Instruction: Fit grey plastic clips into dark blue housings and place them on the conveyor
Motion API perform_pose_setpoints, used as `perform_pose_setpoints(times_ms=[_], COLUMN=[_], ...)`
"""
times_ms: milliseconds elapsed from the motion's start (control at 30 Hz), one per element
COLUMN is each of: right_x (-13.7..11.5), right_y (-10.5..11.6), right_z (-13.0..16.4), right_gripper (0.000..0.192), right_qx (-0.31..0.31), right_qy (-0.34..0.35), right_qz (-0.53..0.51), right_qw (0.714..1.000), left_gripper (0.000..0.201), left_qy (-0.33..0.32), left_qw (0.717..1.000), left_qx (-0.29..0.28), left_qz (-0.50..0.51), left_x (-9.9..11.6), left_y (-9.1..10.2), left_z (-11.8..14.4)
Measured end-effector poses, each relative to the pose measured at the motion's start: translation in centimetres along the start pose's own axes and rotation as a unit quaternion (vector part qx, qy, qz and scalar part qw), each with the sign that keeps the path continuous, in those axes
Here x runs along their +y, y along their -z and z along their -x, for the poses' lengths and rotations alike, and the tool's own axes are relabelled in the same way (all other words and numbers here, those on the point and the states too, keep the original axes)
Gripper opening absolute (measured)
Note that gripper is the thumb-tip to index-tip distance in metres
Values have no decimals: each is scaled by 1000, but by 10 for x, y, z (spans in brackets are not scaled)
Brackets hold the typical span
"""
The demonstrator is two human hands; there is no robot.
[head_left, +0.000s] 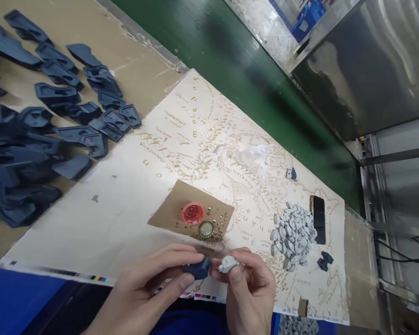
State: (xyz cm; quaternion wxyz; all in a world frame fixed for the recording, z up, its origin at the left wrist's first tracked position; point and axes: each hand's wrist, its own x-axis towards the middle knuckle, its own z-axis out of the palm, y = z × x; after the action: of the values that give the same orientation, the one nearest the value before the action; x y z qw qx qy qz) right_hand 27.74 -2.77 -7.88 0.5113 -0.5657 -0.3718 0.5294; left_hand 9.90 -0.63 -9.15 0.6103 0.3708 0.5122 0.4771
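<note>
Head view: left hand (150,284) pinches a stiff, light dark blue part (197,269) at its sides, right hand (249,284) a small grey piece (226,264).

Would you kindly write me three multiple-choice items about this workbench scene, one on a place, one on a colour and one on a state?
1. Where does the pile of small grey parts lie?
A. On the printed map sheet, beside the black phone
B. On the green floor
C. Among the dark blue parts

2. What colour is the cap on the cardboard piece?
A. Yellow
B. Red
C. White

3. What does the left hand hold?
A. Nothing, it lies flat
B. A screwdriver
C. A small dark blue part

Answers: 1 A, the grey pile sits on the sheet next to the phone. 2 B, the round cap shows red beside a gold bottle cap. 3 C, the fingers pinch the blue part, while the right hand holds a small grey part against it.
</note>
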Motion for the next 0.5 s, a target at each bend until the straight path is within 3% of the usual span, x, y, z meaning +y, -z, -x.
perform_pose_setpoints(times_ms=[100,233,400,500], right_x=[2,-4,-14,-17], right_y=[0,-9,-8,1], right_z=[4,6,2,-1], right_gripper=[17,7,9,10], right_qx=[1,83,87,85], right_qy=[28,34,94,131], right_qz=[15,50,92,54], right_qw=[999,995,987,986], left_gripper=[6,10,10,16], left_qy=[-6,9,-85,-94], left_qw=[1000,999,993,988], left_qx=[8,-32,-30,-15], left_qz=[-10,-35,-81,-122], left_x=[0,-5,-7,-28], left_y=[-4,-4,-4,10], left_z=[1,6,9,22])
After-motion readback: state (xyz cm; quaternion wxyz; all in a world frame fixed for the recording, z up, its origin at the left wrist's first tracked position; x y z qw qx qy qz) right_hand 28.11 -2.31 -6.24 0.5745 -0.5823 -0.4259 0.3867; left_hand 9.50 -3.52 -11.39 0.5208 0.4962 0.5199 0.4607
